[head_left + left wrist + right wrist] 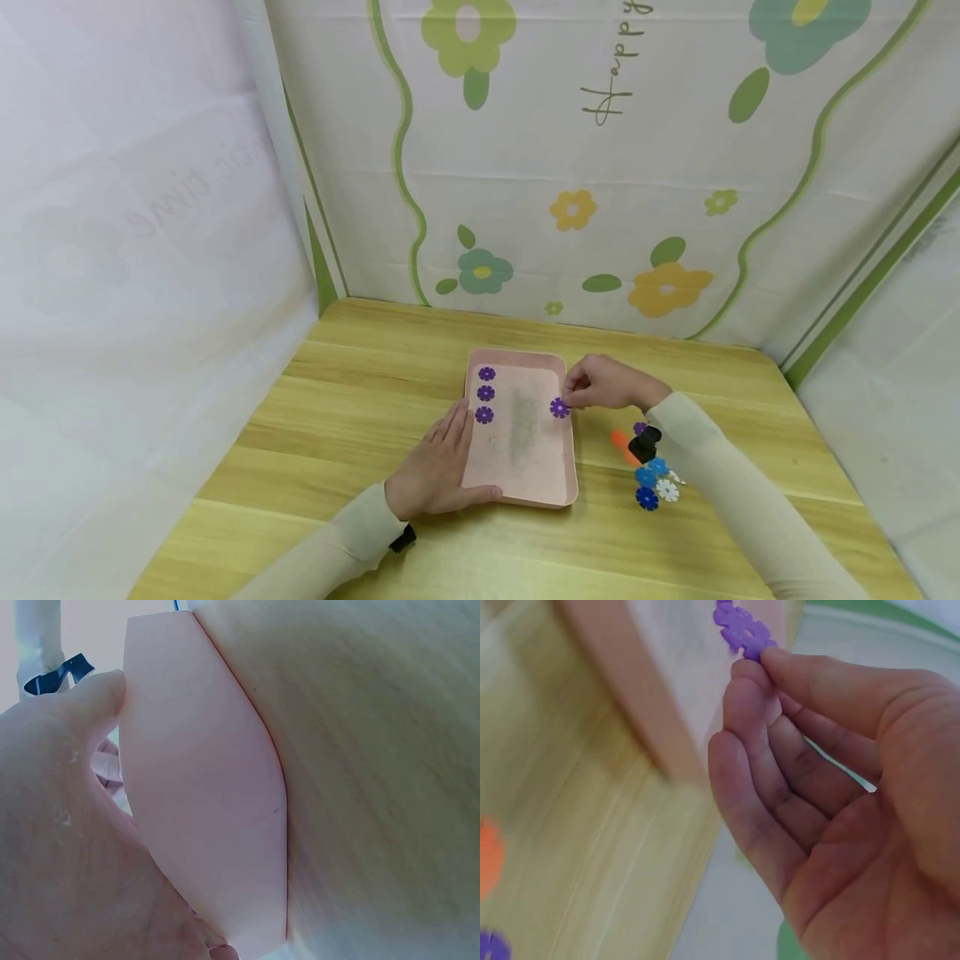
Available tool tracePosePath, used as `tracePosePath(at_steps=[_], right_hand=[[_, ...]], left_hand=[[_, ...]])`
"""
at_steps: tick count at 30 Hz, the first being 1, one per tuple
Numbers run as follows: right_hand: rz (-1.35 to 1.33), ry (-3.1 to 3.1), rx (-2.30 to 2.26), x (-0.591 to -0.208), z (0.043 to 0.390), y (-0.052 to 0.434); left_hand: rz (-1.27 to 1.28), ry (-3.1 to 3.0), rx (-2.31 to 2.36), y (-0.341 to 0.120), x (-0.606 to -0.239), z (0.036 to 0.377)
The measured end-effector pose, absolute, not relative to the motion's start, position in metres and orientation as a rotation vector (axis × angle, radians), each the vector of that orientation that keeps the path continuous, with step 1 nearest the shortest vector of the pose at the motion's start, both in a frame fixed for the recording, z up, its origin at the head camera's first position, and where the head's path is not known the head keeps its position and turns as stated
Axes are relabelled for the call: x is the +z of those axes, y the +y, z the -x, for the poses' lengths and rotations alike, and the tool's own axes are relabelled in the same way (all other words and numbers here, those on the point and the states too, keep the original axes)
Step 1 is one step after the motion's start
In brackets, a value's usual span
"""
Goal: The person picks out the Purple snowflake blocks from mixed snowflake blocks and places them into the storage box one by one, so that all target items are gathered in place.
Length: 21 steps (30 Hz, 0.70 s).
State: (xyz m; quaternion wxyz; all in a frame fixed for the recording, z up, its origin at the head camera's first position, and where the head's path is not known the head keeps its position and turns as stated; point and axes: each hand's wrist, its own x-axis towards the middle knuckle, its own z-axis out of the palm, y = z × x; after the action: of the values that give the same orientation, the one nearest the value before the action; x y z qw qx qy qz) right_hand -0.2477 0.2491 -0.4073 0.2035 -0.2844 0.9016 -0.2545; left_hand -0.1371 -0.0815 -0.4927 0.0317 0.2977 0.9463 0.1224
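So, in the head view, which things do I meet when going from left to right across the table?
Left hand → three purple flower pieces in a column → pink tray → purple flower piece pinched by the right hand → orange piece → blue and white flower pieces.

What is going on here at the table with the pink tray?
A person's right hand pinches a purple flower piece at the right edge of the pink tray. The left hand steadies the tray's near left side. Three purple flower pieces already lie in a row along its left side. More flower pieces, blue, white and orange, sit on the wooden table to the right.
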Motion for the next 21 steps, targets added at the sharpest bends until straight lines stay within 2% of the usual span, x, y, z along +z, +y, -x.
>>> tracePosePath(at_steps=[10,21], right_hand=[[0.929,2.421,-0.749,-0.424,0.248,0.189],[0.802,2.463,-0.803,-0.448,0.239,0.148]], left_hand=[[-0.883,2.866,0.373,-0.08,-0.48,0.134],[-0.924,2.903,0.408,-0.081,-0.485,0.135]])
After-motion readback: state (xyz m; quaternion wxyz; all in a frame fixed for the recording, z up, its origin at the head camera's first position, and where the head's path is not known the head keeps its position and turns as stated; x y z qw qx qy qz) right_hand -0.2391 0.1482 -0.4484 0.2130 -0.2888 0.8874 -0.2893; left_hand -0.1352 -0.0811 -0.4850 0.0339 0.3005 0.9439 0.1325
